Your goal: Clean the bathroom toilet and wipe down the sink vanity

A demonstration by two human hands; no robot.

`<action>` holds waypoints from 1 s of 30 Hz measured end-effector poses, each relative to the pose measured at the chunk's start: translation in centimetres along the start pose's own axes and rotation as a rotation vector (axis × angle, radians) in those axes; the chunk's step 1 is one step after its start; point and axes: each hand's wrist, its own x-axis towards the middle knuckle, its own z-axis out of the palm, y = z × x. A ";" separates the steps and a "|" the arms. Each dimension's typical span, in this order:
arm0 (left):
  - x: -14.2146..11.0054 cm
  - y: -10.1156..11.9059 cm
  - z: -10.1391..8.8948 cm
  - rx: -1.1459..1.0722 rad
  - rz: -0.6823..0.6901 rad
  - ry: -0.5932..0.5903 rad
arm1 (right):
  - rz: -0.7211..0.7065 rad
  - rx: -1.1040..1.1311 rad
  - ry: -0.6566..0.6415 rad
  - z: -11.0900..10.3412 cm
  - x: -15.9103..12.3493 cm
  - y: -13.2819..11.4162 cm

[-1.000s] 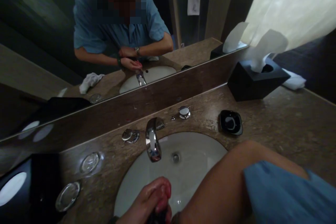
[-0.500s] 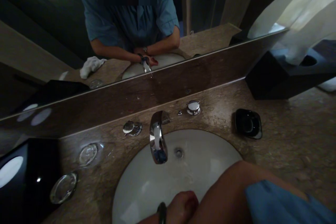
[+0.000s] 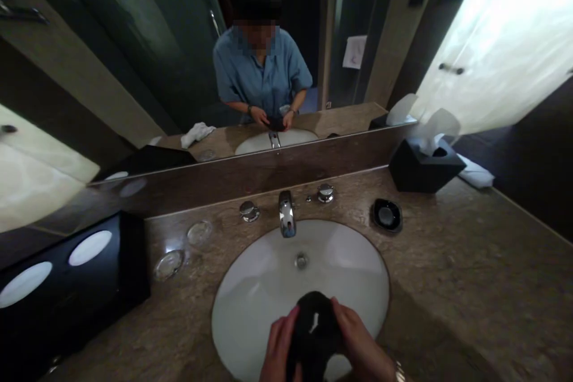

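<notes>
Both my hands are closed around a rounded black item (image 3: 313, 325) with a small white mark on its top. Its kind is not clear from this angle. My left hand (image 3: 278, 343) grips its left side, and my right hand (image 3: 358, 334) presses on its right side. They hold it over the near part of the white oval sink (image 3: 250, 304). Beyond the item are the drain (image 3: 301, 261) and a chrome faucet (image 3: 286, 215). The mirror (image 3: 156, 42) reflects a person in a blue shirt holding the same dark item.
Chrome knobs (image 3: 249, 210) flank the faucet. A black dish (image 3: 387, 215) and a black tissue box (image 3: 423, 167) stand right on the stone counter (image 3: 470, 262). Clear glass dishes (image 3: 169, 265) lie left, beside a large black holder (image 3: 129, 256) with white round tops.
My arms, crossed low over the sink before, are drawn back, and both hands now hold the black item. The view has pulled back, showing more counter and mirror.
</notes>
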 end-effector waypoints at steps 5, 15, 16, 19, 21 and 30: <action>-3.7 0.7 6.7 0.055 0.002 -0.441 | 0.223 0.362 0.056 -5.2 -4.3 0.6; -3.2 10.2 20.2 -0.389 -0.173 -0.205 | -0.224 -0.539 -0.081 -24.4 -12.6 -3.1; -2.9 11.2 21.6 -0.325 -0.134 -0.203 | -0.235 -0.592 -0.077 -26.6 -13.2 -3.6; -2.5 13.4 26.0 -0.215 -0.107 -0.179 | -0.233 -0.593 -0.093 -32.4 -15.2 -5.5; -2.8 14.4 29.0 -0.282 -0.170 -0.194 | -0.221 -0.447 -0.061 -35.2 -16.3 -6.7; -4.5 19.5 35.5 -0.563 -0.282 -0.108 | -0.347 -0.283 0.138 -40.1 -16.4 -6.8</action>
